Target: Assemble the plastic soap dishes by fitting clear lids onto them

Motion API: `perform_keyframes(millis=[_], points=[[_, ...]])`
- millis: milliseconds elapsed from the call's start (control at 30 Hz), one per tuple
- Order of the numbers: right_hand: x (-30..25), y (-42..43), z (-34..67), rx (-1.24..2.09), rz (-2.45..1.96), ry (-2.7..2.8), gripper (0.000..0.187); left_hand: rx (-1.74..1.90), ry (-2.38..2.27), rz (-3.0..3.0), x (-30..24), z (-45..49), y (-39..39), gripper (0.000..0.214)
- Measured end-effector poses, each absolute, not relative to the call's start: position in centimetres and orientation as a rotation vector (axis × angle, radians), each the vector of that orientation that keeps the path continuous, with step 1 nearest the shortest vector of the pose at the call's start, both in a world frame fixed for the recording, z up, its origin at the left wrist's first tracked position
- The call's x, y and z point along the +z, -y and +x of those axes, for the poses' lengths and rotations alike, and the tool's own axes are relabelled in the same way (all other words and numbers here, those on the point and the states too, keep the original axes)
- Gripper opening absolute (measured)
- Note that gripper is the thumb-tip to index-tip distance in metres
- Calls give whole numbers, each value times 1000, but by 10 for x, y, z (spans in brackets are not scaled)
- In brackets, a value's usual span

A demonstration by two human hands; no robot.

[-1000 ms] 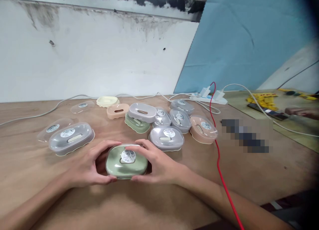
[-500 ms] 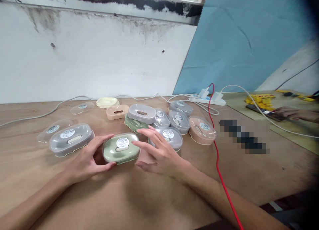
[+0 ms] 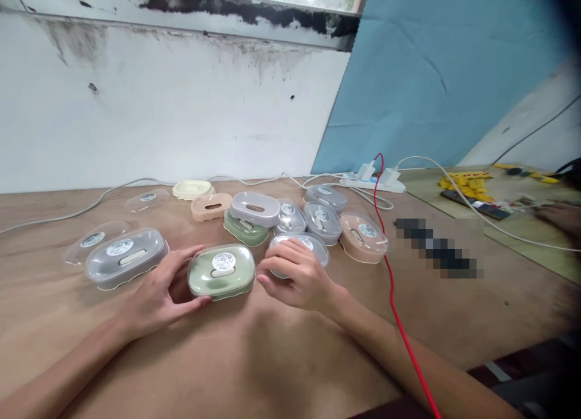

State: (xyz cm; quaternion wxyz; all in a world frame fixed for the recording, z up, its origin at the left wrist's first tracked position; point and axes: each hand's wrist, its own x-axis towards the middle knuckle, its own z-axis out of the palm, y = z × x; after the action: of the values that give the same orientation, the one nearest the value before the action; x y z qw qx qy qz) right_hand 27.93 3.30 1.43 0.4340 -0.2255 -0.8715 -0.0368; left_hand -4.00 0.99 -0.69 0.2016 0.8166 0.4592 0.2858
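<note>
My left hand [image 3: 157,292] grips the left end of a light green soap box [image 3: 229,286], thumb at the front and fingers behind. A clear plastic cover with a round printed sticker [image 3: 224,261] lies over the box, and a pale bar shows in its slot. Just off the box's right end, my right hand [image 3: 297,277] has its fingers curled in, with nothing seen in them. Behind that hand is a grey soap box [image 3: 320,252] under a clear cover, partly hidden. To the left sits another covered grey soap box [image 3: 127,258].
Loose clear covers [image 3: 97,240] lie at the left. Behind are a cream soap box [image 3: 193,189], a peach lid [image 3: 211,207], a grey lid [image 3: 255,208] on a green box and several covered boxes. A red cable [image 3: 394,310] crosses the right side; a power strip [image 3: 394,186] stands behind.
My right hand's fingers have curled in from a spread pose over the green box's right end and now sit beside it. The left hand keeps its grip. The view has shifted slightly.
</note>
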Motion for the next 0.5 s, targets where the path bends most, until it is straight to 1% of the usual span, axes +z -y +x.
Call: perform_keyframes(millis=[100,167,367,433,500], points=[[9,-30,282,-10,-526,2188,49,797,-1280,2317,-8,-39,-9,77],[4,-29,281,29,-546,2194,57,817,-1290,2346,-7,-38,-9,74],[5,-31,278,145,-630,2147,54,852,-1294,2387,-5,-34,-7,70],[13,-19,278,344,-648,2163,55,860,-1291,2390,-6,-35,-8,70],[21,4,283,725,-661,2279,54,863,-1289,2394,-8,-36,-8,70]])
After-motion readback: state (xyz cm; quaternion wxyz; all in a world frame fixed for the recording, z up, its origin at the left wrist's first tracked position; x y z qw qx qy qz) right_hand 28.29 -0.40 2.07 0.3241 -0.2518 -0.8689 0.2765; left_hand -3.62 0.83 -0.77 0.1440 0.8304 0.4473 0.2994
